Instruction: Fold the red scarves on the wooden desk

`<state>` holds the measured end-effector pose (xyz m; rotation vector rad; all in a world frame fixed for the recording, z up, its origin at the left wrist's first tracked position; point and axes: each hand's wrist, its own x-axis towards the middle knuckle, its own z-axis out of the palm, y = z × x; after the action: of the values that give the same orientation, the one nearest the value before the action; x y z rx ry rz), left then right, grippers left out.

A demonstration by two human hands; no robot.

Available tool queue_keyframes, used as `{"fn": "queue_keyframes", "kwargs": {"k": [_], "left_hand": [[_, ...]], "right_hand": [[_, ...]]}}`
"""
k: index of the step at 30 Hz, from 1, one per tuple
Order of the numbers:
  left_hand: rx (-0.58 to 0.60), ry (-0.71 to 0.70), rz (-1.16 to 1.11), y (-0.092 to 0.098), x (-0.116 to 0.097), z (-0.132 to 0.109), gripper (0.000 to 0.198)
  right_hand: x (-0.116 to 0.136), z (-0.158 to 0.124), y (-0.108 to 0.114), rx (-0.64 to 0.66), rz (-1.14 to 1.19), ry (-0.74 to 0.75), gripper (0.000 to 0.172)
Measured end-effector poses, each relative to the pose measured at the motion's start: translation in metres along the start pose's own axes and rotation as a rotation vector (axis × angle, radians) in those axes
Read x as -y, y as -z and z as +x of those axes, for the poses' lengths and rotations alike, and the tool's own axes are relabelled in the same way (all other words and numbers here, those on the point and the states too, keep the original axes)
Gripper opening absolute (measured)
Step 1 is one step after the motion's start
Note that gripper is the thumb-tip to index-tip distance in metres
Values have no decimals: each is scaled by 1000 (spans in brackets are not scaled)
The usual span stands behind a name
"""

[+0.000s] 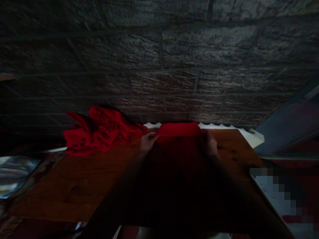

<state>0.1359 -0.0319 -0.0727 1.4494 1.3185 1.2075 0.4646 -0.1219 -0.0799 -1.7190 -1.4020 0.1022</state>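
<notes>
A red cloth (179, 129) lies at the far edge of the wooden table, with a lit strip along its back and its nearer part in deep shadow. My left hand (148, 142) pinches its left corner. At the opposite corner, my right hand (209, 143) has its fingers closed on the cloth's edge. Both arms reach forward over the table. To the left of my left hand sits a crumpled heap of red cloth (99, 132), apart from my fingers.
The wooden table (82, 182) stands against a brick-patterned wall (161, 59). White scalloped material (216, 126) runs along its back edge. A shiny plastic-looking bundle (15, 174) is at the far left. A grey upright panel (289, 122) stands on the right.
</notes>
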Motion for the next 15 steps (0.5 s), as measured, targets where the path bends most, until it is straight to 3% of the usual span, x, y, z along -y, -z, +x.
{"fn": "queue_keyframes", "kwargs": {"k": [3, 6, 11, 15], "left_hand": [[63, 111, -81, 2, -1, 1, 30], [146, 209, -172, 6, -5, 1, 36], [322, 265, -311, 17, -14, 0, 38], [388, 283, -404, 25, -12, -1, 43]], "right_hand": [[10, -2, 6, -74, -44, 33, 40], [42, -9, 12, -86, -34, 104, 33], [129, -26, -12, 418, -1, 249, 24], [175, -25, -47, 578, -191, 189, 25]]}}
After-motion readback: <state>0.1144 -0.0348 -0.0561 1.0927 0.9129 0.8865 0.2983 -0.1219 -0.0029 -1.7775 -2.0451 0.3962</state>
